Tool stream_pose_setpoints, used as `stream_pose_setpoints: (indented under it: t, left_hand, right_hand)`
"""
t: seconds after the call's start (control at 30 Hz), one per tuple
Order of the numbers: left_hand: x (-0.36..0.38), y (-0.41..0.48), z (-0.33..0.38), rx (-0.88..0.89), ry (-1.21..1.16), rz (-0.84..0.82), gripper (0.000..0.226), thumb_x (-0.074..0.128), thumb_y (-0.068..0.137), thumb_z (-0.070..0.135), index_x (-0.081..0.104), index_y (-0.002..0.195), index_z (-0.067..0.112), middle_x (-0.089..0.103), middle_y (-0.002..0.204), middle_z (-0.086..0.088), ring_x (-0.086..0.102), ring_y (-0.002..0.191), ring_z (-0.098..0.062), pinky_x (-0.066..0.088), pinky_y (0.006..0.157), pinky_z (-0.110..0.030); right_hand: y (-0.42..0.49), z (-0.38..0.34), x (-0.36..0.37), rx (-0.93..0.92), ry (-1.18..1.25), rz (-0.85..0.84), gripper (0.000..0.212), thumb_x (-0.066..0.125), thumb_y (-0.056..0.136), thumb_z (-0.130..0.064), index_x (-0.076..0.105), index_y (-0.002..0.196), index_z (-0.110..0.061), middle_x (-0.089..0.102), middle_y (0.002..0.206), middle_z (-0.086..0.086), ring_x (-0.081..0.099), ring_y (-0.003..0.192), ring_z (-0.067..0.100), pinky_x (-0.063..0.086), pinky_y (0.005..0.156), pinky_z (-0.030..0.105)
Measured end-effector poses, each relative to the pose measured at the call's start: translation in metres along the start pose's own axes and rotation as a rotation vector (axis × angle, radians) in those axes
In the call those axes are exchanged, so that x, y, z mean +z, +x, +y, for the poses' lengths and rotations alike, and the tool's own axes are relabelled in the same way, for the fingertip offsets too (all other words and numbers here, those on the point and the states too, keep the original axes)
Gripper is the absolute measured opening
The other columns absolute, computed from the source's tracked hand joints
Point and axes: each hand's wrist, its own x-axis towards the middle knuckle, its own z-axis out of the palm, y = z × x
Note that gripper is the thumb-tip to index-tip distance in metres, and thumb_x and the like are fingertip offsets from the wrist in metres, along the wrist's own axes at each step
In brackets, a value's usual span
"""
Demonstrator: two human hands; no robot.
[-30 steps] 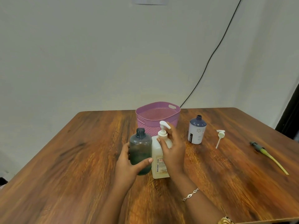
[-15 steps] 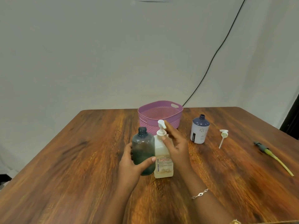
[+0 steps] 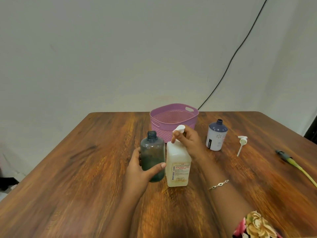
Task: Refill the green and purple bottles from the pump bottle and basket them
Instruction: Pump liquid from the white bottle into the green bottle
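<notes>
My left hand (image 3: 139, 170) grips the uncapped dark green bottle (image 3: 152, 157), which stands upright on the wooden table (image 3: 85, 169). Right beside it stands the white pump bottle (image 3: 178, 166) with a red-lettered label. My right hand (image 3: 188, 143) holds the pump bottle's neck just under the white pump head (image 3: 179, 129), fingers curled round it. The purple bottle (image 3: 216, 137), open-topped, stands to the right, apart from both hands. The purple basket (image 3: 174, 122) sits behind the bottles, empty.
A loose white pump top with its tube (image 3: 241, 143) lies right of the purple bottle. A green-and-yellow pump tube (image 3: 295, 164) lies near the right table edge. A black cable (image 3: 231, 60) runs down the wall behind the basket.
The pump head now points left toward the green bottle's mouth instead of away. My right hand has shifted higher on the pump neck. My left hand keeps its hold on the green bottle.
</notes>
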Motion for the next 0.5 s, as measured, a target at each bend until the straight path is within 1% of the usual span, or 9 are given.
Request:
stream_pose_setpoints:
  t: [0.07, 0.1, 0.2, 0.27, 0.33, 0.37, 0.43, 0.47, 0.5]
  left_hand:
    - [0.000, 0.001, 0.000, -0.002, 0.017, -0.002, 0.086, 0.078, 0.053, 0.040, 0.044, 0.130, 0.021, 0.054, 0.125, 0.005, 0.052, 0.114, -0.015, 0.048, 0.080, -0.020]
    - [0.000, 0.001, 0.000, -0.001, 0.033, -0.003, 0.082, 0.080, 0.058, 0.035, 0.044, 0.130, 0.021, 0.054, 0.125, 0.005, 0.052, 0.114, -0.015, 0.047, 0.080, -0.020]
    - [0.000, 0.003, 0.001, 0.003, 0.084, -0.033, 0.071, 0.082, 0.064, 0.026, 0.044, 0.125, 0.026, 0.055, 0.120, 0.009, 0.054, 0.107, -0.010, 0.048, 0.077, -0.020]
    - [-0.001, 0.004, 0.003, 0.001, 0.103, -0.066, 0.063, 0.082, 0.066, 0.022, 0.044, 0.116, 0.034, 0.055, 0.112, 0.016, 0.054, 0.098, 0.000, 0.046, 0.067, -0.010]
    - [-0.002, 0.006, 0.005, -0.003, 0.102, -0.089, 0.060, 0.081, 0.067, 0.019, 0.043, 0.108, 0.039, 0.052, 0.105, 0.023, 0.052, 0.091, 0.007, 0.044, 0.060, -0.006]
    - [-0.003, 0.008, 0.006, -0.005, 0.104, -0.099, 0.059, 0.081, 0.067, 0.018, 0.043, 0.105, 0.040, 0.051, 0.104, 0.025, 0.052, 0.091, 0.007, 0.044, 0.060, -0.007]
    - [-0.004, 0.011, 0.008, -0.006, 0.108, -0.119, 0.057, 0.081, 0.067, 0.018, 0.044, 0.102, 0.043, 0.051, 0.104, 0.025, 0.052, 0.092, 0.006, 0.043, 0.064, -0.010]
    - [-0.004, 0.013, 0.009, -0.004, 0.115, -0.124, 0.056, 0.082, 0.067, 0.019, 0.044, 0.101, 0.043, 0.051, 0.104, 0.024, 0.052, 0.092, 0.005, 0.044, 0.066, -0.013]
    - [-0.005, 0.014, 0.010, 0.001, 0.129, -0.126, 0.057, 0.082, 0.066, 0.020, 0.045, 0.102, 0.044, 0.051, 0.104, 0.024, 0.052, 0.092, 0.004, 0.044, 0.068, -0.016]
  right_hand:
    - [0.002, -0.005, 0.003, -0.028, -0.164, 0.010, 0.015, 0.056, 0.080, -0.040, 0.054, 0.081, -0.025, 0.061, 0.072, -0.006, 0.057, 0.062, -0.005, 0.044, 0.060, 0.010]
    - [0.003, -0.006, 0.004, -0.035, -0.190, 0.020, 0.016, 0.056, 0.080, -0.041, 0.054, 0.079, -0.026, 0.060, 0.070, -0.006, 0.056, 0.061, -0.005, 0.044, 0.060, 0.010]
    - [0.005, -0.007, 0.003, -0.024, -0.199, -0.005, 0.025, 0.053, 0.077, -0.047, 0.057, 0.078, -0.023, 0.062, 0.070, -0.005, 0.057, 0.063, -0.001, 0.046, 0.066, 0.020]
    - [0.006, -0.007, -0.003, -0.002, -0.118, 0.016, 0.030, 0.050, 0.079, -0.048, 0.061, 0.084, -0.020, 0.065, 0.078, -0.004, 0.061, 0.072, 0.006, 0.048, 0.072, 0.029]
    - [0.006, -0.011, -0.011, -0.059, -0.066, 0.150, 0.020, 0.050, 0.090, -0.034, 0.064, 0.090, -0.020, 0.066, 0.088, -0.003, 0.062, 0.081, 0.008, 0.051, 0.076, 0.032]
    - [0.006, -0.014, -0.016, -0.139, -0.138, 0.217, 0.014, 0.052, 0.093, -0.022, 0.066, 0.094, -0.020, 0.066, 0.093, -0.004, 0.062, 0.086, 0.009, 0.051, 0.077, 0.032]
    - [0.008, -0.022, -0.023, -0.339, -0.411, 0.271, 0.028, 0.048, 0.085, 0.000, 0.069, 0.097, -0.014, 0.066, 0.096, -0.004, 0.062, 0.090, 0.013, 0.053, 0.077, 0.030]
    - [0.008, -0.027, -0.024, -0.425, -0.532, 0.267, 0.035, 0.044, 0.079, 0.004, 0.071, 0.095, -0.010, 0.067, 0.094, -0.002, 0.062, 0.087, 0.016, 0.054, 0.074, 0.031]
    - [0.008, -0.032, -0.023, -0.482, -0.616, 0.248, 0.037, 0.041, 0.075, 0.003, 0.072, 0.092, -0.007, 0.069, 0.091, 0.002, 0.063, 0.082, 0.019, 0.054, 0.069, 0.033]
